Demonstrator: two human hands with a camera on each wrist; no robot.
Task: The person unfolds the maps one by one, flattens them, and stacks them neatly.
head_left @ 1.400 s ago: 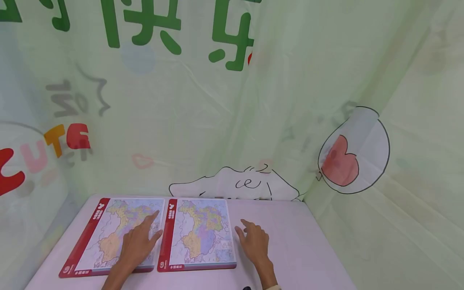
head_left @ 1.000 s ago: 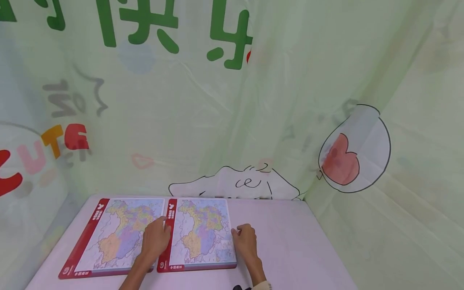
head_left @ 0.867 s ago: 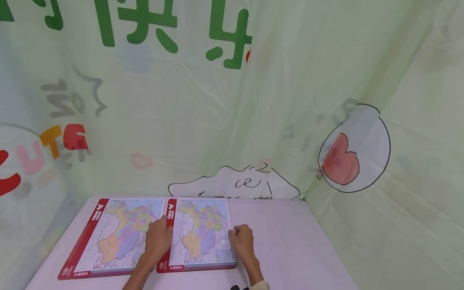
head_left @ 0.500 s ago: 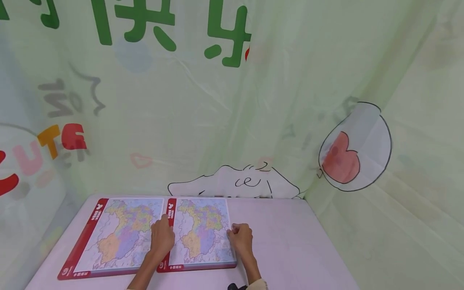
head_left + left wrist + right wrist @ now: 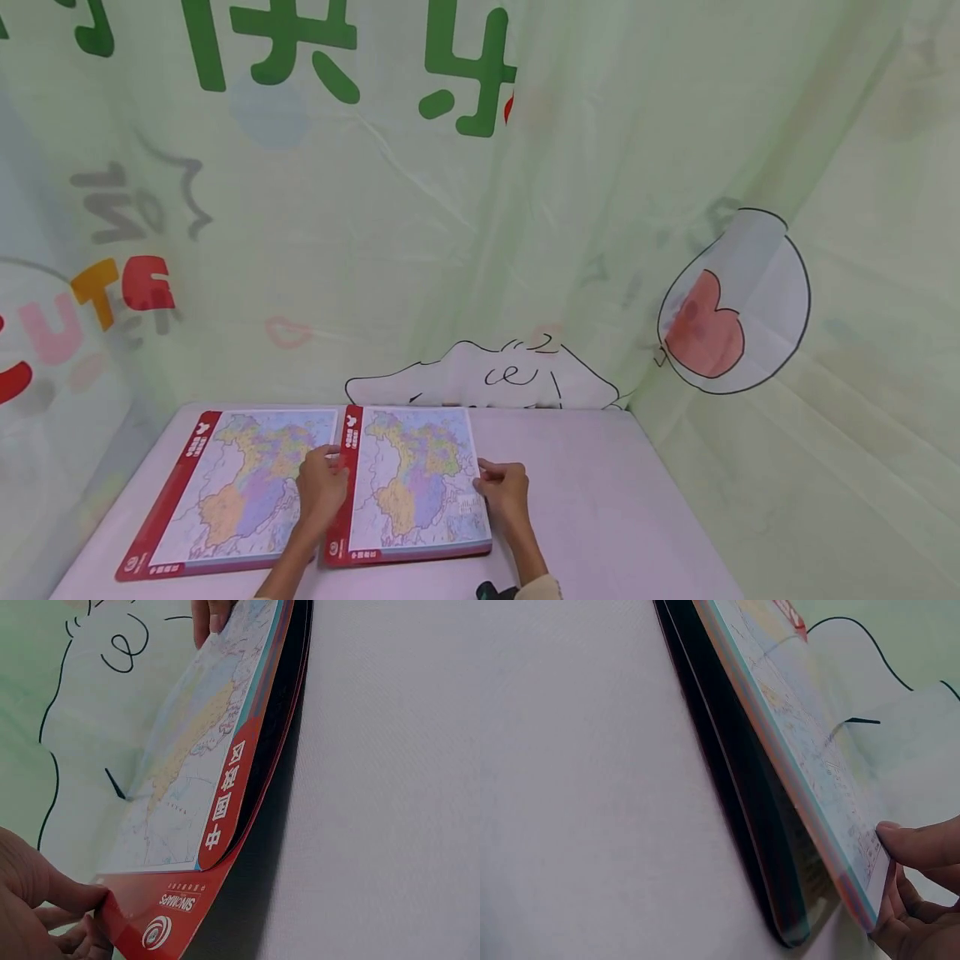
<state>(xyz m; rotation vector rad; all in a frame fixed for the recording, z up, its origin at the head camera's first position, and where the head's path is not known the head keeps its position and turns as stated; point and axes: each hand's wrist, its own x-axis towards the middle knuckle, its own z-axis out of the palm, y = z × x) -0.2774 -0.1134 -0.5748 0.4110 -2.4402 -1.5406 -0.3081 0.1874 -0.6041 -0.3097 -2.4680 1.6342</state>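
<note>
Two maps with red left borders lie side by side. My left hand (image 5: 322,490) pinches the red left edge of the right-hand map (image 5: 416,492), thumb on top. On its opposite edge, my right hand (image 5: 507,497) pinches between thumb and fingers. In the left wrist view, the thumb (image 5: 64,889) presses the glossy red border (image 5: 154,904), and the map bends. The right wrist view has the right hand (image 5: 922,889) at the map's edge (image 5: 810,802), with a gap above dark layers (image 5: 742,817) underneath. The left-hand map (image 5: 240,500) lies partly beneath my left forearm.
A pale tabletop (image 5: 600,508) extends to the right of the maps. Behind it hangs a light green printed curtain (image 5: 375,250) with drawings and green characters, and it continues along both sides. A small dark object (image 5: 487,590) shows by my right wrist.
My left hand moved right from over the left-hand map to the right-hand map's left edge. My right hand came in to its right edge. That map now sits slightly raised and shifted.
</note>
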